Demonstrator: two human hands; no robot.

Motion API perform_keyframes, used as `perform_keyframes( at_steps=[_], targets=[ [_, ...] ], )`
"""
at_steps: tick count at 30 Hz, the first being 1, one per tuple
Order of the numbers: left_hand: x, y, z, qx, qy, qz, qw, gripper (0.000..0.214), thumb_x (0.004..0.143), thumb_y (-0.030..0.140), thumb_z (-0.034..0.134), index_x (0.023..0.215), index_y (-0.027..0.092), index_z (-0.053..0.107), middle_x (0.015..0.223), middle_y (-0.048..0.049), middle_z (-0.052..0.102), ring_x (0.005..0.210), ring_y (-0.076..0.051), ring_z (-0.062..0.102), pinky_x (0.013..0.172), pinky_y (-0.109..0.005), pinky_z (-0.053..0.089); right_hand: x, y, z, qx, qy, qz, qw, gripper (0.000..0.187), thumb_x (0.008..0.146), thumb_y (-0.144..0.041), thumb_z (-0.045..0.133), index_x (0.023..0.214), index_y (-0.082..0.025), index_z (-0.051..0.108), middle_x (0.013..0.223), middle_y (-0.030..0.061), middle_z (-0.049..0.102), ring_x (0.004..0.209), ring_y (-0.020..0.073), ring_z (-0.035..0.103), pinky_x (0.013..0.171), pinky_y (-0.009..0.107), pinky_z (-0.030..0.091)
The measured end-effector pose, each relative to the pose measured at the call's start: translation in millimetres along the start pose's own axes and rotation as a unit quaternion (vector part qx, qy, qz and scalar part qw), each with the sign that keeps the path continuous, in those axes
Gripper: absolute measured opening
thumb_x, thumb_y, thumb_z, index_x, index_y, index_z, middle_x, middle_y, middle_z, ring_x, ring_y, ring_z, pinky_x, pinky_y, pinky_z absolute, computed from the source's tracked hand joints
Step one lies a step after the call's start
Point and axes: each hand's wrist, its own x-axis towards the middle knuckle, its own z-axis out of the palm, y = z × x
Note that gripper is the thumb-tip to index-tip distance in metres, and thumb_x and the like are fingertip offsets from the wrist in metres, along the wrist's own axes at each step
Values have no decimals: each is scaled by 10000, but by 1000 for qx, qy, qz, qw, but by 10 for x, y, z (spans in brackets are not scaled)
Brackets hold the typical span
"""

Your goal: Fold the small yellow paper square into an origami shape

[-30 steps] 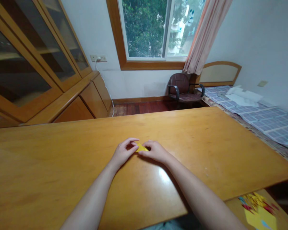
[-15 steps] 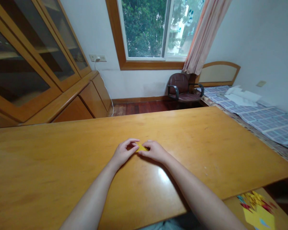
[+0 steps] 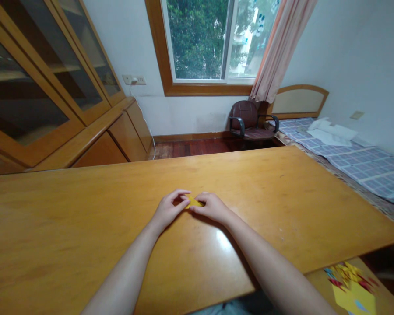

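A small piece of folded yellow paper (image 3: 193,202) is held between my two hands, just above or on the wooden table (image 3: 85,236). My left hand (image 3: 171,207) pinches its left end between thumb and fingers. At the other end, my right hand (image 3: 210,205) grips it with the thumb below and the fingers curled behind. The fingers hide part of the paper, so its full shape cannot be made out.
Lower right, beneath the table's edge, a lower surface holds a pile of small yellow, red and blue pieces (image 3: 348,274) and a yellow sheet (image 3: 354,298). Beyond the table stand a brown armchair (image 3: 246,118), a bed (image 3: 354,157) and a glass-door cabinet (image 3: 95,131).
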Motion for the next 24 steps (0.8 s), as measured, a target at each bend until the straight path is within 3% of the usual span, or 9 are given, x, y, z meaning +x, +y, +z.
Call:
perform_keyframes(
  at_steps=[15,24],
  targets=[
    [-1,5,1,6,4,-4,1000,322,797,365,679,1069,193,690,967,-63,706,916,-206,667,880,-336,533,3,10,-13,43,1,22,999,318,819,-310,650,569,-155,532,602,-34,468,624,110,450,583,219,299],
    [-9,9,19,29,-11,14,999,338,798,335,669,1106,194,664,978,-53,696,897,-190,659,858,-314,524,-4,77,-17,112,22,48,992,240,817,-324,644,684,-125,663,661,-16,563,653,121,492,612,218,342]
  ],
)
